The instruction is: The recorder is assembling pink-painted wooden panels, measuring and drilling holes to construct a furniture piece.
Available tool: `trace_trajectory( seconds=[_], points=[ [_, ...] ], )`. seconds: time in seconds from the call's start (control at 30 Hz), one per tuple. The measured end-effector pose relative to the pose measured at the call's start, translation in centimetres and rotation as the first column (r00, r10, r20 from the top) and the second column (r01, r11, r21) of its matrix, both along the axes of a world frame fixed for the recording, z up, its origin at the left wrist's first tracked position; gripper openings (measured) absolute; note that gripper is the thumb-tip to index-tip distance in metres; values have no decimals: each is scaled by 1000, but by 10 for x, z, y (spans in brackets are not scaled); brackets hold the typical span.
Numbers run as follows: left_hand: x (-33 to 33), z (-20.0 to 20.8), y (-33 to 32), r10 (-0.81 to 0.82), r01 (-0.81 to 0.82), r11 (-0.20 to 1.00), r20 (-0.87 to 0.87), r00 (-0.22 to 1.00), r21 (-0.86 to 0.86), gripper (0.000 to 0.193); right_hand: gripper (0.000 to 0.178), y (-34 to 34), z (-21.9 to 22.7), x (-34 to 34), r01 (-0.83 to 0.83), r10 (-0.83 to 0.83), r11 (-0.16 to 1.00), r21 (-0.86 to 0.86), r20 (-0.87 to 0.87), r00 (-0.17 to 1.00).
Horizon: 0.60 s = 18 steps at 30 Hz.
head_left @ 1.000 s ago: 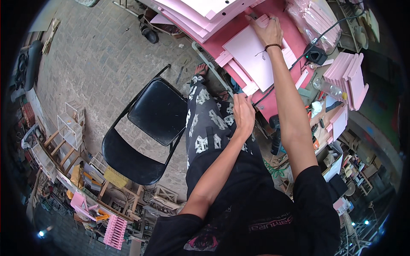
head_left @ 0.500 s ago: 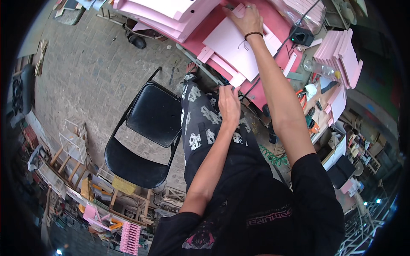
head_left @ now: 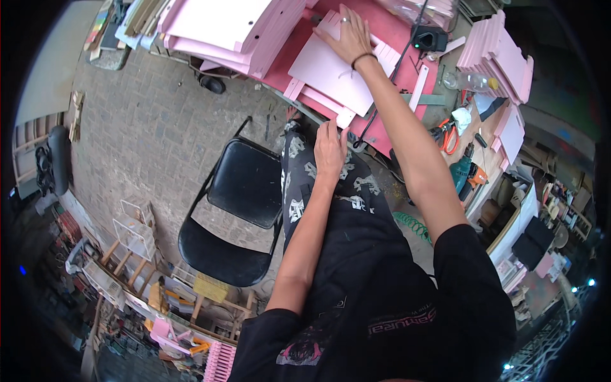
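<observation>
A pale pink flat panel (head_left: 340,67) lies on a red-pink work surface (head_left: 278,60), over pink slats (head_left: 318,100) whose ends stick out past it. My right hand (head_left: 351,41), with a dark cord at the wrist, rests on the panel's far part, its fingers spread. At the near edge, my left hand (head_left: 331,151) has its fingers stretched out against the white-pink end of a slat (head_left: 344,119). The fingertips touch or nearly touch that end; their undersides are hidden.
Stacked pink boards (head_left: 219,25) stand at the left, more pink pieces (head_left: 493,54) at the right. A plastic bottle (head_left: 468,81), orange-handled scissors (head_left: 450,139) and a teal drill (head_left: 463,169) lie on the right bench. A black folding chair (head_left: 245,181) stands left of my legs.
The whole view has shifted a little, moving the bench leftward and the chair rightward in the picture. Both hands keep nearly the same places on the pink pieces.
</observation>
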<state>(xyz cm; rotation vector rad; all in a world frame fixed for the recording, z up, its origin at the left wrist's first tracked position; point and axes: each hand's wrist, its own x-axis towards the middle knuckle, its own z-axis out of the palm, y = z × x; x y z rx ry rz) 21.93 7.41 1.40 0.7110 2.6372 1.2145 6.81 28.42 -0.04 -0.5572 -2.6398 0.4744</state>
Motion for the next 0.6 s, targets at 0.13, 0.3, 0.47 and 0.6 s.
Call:
trace_trajectory(
  seconds=[0.13, 0.3, 0.47, 0.6],
  points=[
    [-10, -4, -16, -87, 82, 994, -71, 994, -74, 34, 73, -24, 53, 81, -41, -57, 927, -374, -247, 967],
    [-26, 4, -20, -238, 218, 952, -73, 968, -216, 32, 43, -60, 70, 235, 190, -283, 779, -597, -65, 957],
    [-51, 15, -39, -310, 293, 920, -27, 950, -259, 32, 22, -110, 71, 313, 313, -403, 660, -683, 30, 915],
    [-103, 18, -55, -105, 97, 994, -264, 959, -45, 38, 23, -128, 94, 275, 356, -328, 690, -631, 166, 930]
  ],
)
